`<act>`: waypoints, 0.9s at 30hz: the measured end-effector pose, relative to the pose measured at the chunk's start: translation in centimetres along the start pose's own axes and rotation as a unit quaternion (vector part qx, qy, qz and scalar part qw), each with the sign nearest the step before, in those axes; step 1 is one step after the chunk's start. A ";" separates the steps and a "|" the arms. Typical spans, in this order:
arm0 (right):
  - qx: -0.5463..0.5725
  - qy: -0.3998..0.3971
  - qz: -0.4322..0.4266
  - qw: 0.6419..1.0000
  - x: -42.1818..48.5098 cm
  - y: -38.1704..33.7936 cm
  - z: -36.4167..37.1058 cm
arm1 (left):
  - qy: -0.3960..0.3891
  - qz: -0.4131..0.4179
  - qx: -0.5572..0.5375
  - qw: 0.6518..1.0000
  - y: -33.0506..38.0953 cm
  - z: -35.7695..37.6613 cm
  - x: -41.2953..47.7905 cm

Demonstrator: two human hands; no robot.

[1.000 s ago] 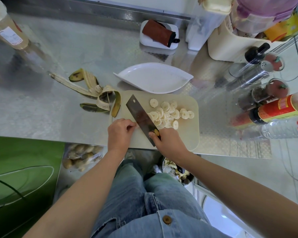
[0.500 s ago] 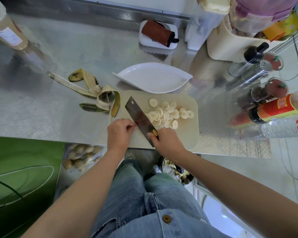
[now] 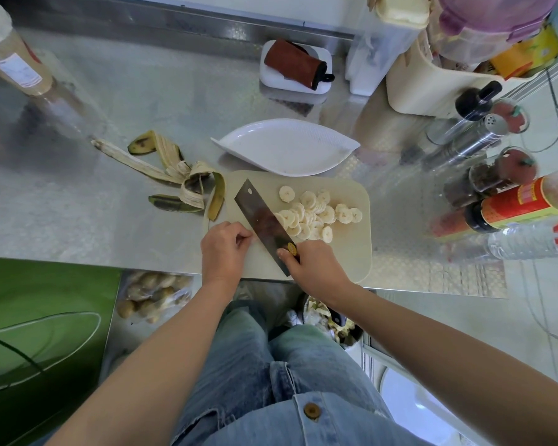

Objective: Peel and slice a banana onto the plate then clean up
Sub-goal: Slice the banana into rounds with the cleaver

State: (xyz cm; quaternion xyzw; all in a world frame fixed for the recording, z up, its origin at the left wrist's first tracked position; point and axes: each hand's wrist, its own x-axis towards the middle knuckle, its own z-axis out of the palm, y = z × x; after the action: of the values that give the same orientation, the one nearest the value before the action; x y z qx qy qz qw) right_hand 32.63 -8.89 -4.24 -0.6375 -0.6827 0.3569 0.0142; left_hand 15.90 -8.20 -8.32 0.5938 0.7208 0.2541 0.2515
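A beige cutting board (image 3: 351,262) lies at the counter's near edge with several banana slices (image 3: 316,214) piled on its right half. My right hand (image 3: 313,265) grips the handle of a cleaver (image 3: 261,220), whose blade stands on the board just left of the slices. My left hand (image 3: 224,249) sits left of the blade with its fingers curled. The fingertips pinch a small pale banana end against the blade, mostly hidden. A white leaf-shaped plate (image 3: 287,146) lies behind the board with nothing on it. The banana peel (image 3: 178,175) is spread on the counter left of the board.
Spice jars, a shaker and bottles (image 3: 496,188) crowd the counter's right side. A white dish with a brown pouch (image 3: 295,67) sits at the back, with tubs at the back right. A tall jar (image 3: 10,56) stands far left. A bin of scraps (image 3: 329,320) is below the counter edge.
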 end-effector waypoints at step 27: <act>0.006 -0.017 0.004 1.000 0.6 0.3 -0.4 | 0.001 0.034 0.031 0.999 0.1 0.0 -0.2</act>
State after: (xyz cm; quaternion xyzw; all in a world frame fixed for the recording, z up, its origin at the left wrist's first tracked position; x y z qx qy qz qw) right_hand 33.02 -8.17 -4.35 -0.6342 -0.6780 0.3716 0.0049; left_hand 16.01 -8.34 -8.23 0.6252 0.7082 0.2402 0.2233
